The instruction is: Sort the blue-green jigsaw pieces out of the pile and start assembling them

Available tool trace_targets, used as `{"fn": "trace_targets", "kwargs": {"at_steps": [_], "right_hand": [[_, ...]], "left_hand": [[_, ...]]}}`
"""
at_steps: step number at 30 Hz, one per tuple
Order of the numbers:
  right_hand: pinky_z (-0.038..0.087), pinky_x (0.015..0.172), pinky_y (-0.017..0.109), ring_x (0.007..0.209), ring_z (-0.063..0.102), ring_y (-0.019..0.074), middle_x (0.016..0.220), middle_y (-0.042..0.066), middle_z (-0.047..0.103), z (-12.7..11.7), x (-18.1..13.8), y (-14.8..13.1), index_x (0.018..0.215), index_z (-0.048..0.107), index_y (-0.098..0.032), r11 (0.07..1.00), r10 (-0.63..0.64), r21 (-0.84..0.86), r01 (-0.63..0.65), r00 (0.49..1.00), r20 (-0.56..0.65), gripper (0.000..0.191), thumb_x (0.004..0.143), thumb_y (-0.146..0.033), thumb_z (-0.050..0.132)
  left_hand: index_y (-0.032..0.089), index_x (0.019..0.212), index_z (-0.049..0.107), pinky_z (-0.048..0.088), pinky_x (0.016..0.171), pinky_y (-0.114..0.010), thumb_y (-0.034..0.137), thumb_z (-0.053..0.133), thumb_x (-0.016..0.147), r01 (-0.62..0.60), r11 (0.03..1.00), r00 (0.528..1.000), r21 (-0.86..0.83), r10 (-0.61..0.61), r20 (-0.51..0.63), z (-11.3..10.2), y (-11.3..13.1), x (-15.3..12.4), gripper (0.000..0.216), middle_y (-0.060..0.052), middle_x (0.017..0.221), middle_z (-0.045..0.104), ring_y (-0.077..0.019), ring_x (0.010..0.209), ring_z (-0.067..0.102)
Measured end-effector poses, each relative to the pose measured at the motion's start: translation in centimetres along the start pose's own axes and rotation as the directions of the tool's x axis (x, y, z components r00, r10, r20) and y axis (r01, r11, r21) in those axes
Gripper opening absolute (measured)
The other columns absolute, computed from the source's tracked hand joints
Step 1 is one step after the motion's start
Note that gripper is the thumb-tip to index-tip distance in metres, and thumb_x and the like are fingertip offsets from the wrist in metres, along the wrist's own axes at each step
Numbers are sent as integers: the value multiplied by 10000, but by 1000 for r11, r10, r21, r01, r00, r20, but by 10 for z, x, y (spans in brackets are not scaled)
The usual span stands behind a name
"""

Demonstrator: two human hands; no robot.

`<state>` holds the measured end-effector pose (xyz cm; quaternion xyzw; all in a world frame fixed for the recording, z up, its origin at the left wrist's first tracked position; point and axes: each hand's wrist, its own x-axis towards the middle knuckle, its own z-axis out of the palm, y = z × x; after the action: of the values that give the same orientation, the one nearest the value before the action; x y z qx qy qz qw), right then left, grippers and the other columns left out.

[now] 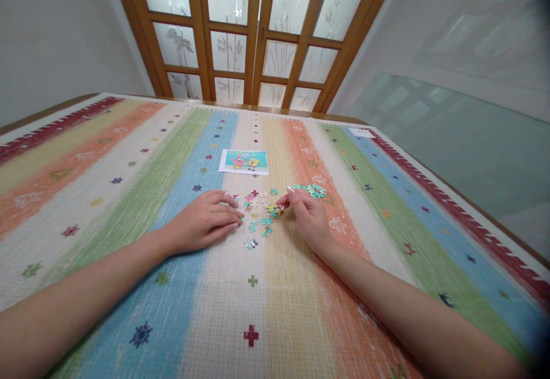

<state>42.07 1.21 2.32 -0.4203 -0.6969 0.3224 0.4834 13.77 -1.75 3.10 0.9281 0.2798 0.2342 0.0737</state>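
Note:
Small jigsaw puzzle pieces (253, 226) in teal, pink, yellow and white lie loosely scattered on the tablecloth between my two hands. My left hand (208, 221) rests palm down at the left edge of these pieces, its fingers stretched out and slightly bent. On the other side, my right hand (307, 213) is held over the pieces with thumb and fingers pinched together; whatever may be between the fingertips is too small to make out. Just beyond that hand is a denser pile of mostly teal pieces (315, 190), partly hidden by it.
A printed cartoon picture card (244, 162) lies flat beyond the pieces. The striped tablecloth (232, 322) covers the table. A small white paper (361, 133) lies at the far right. Wooden glass-paned doors (251, 35) stand behind the table, and a glass-like panel (455, 150) is at the right.

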Motion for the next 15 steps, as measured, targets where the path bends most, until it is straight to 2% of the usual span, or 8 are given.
{"fn": "trace_targets", "kwargs": {"at_steps": [3, 7, 15], "right_hand": [[436, 796, 343, 763, 600, 182, 745, 22, 671, -3, 0, 2, 748, 730, -226, 1000, -2, -8, 2, 1000, -8, 453, 1009, -507, 490], [435, 793, 341, 760, 599, 182, 739, 22, 665, -5, 1, 4, 743, 726, -223, 1000, 3, -9, -3, 1000, -23, 447, 1007, -499, 494], [437, 780, 335, 744, 600, 176, 731, 21, 670, -3, 1, 2, 731, 725, -225, 1000, 0, -22, 0, 1000, -16, 449, 1003, -500, 497]], "left_hand": [[241, 1143, 701, 443, 1049, -429, 205, 528, 986, -6, 1000, 999, -16, 5, -38, -1, -1, 1, 236, -22, 1095, 765, -216, 1127, 628], [232, 1155, 683, 455, 1038, -417, 189, 534, 983, -6, 1000, 998, -17, 5, -57, 0, -1, -1, 231, -20, 1135, 753, -211, 1139, 616], [232, 1093, 707, 480, 993, -401, 229, 523, 999, 80, 994, 990, -70, -87, -112, 0, -1, 0, 206, -30, 1070, 762, -198, 1052, 656]]}}
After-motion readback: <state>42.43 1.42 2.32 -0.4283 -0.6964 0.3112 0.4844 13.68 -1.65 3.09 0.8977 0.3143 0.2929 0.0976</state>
